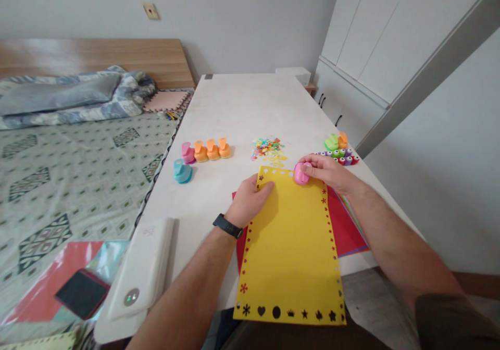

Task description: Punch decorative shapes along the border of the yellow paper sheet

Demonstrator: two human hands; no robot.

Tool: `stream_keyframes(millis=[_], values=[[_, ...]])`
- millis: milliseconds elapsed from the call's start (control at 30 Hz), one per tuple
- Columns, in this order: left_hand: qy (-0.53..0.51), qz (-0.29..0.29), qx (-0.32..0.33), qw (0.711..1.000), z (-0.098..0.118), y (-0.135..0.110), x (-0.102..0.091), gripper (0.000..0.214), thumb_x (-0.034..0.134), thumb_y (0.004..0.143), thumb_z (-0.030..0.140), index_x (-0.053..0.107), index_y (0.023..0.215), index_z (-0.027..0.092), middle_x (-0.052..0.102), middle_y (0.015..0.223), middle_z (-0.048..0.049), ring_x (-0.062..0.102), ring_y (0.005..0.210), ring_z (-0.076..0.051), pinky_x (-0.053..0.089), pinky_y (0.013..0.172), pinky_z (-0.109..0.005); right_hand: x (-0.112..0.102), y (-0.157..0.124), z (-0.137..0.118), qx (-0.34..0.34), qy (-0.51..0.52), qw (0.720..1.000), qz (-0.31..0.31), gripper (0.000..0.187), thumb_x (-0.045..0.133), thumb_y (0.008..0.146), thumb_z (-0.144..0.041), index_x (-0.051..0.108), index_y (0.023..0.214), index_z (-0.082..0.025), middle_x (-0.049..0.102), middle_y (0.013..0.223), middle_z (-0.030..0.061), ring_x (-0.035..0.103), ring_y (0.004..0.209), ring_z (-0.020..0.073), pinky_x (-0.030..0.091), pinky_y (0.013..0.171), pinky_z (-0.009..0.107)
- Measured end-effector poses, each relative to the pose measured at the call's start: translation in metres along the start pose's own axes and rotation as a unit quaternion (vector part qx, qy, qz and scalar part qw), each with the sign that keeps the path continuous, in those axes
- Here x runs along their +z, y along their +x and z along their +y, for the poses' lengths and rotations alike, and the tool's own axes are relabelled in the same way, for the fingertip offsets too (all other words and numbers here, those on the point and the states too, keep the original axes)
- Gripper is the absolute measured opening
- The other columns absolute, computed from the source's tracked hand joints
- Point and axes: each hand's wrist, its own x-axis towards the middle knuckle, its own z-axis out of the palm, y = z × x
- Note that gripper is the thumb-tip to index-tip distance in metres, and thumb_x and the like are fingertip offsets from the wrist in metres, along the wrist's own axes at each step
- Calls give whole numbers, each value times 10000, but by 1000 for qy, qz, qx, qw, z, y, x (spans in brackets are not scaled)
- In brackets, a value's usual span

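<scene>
A yellow sheet (291, 235) with small shapes punched along its edges lies tilted toward me, its near end past the table edge. My left hand (252, 199) grips its far left corner, thumb on top and fingers underneath. At the far edge, right of the middle, a pink craft punch (302, 173) sits on the sheet's border. My right hand (322, 170) holds that punch between thumb and fingers. Red sheets (346, 225) lie beneath the yellow one. Just beyond its far edge is a pile of colourful punched-out pieces (267, 147).
Orange punches (212, 150), a magenta punch (188, 153) and a teal punch (182, 171) stand at left. A green punch (331, 142) and several small punches (347, 157) are at right. A white laminator-like device (142, 266) lies along the table's left edge, beside a bed (78, 183).
</scene>
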Motion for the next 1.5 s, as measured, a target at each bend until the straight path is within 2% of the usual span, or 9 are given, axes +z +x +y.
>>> stream_keyframes(millis=[467,700,800,1000,1500], values=[[19,24,-1,1000,2,0,-2,316,690,820,452,695,966,172,770,923,-77,703,776,-238,544,669,-325,-2,1,4,15,-7,1000,6,439,756,840,-532,697,1104,-187,745,972,60,676,862,205,500,793,325],[3,8,-6,1000,1,0,0,320,665,856,448,692,1022,175,775,998,-77,717,844,-237,550,700,-313,-3,2,7,25,-5,999,20,485,771,820,-542,702,1130,-175,754,1012,75,683,887,214,507,828,345],[1,5,-2,1000,2,0,0,328,660,861,446,698,1048,179,777,1005,-77,722,889,-250,558,718,-318,-2,2,7,29,3,999,20,481,777,817,-533,699,1123,-170,754,1021,79,684,895,216,506,839,352],[24,32,3,999,3,0,-1,318,698,819,451,708,976,174,780,960,-80,714,819,-248,562,700,-332,-1,2,5,26,-2,1000,14,451,766,830,-525,701,1109,-176,754,1030,77,683,910,219,503,849,357],[22,27,7,999,4,0,-1,301,686,833,445,703,981,183,779,998,-83,719,886,-261,567,721,-331,0,2,2,20,9,1000,-1,379,754,845,-511,699,1025,-182,745,962,60,675,870,204,493,831,346]])
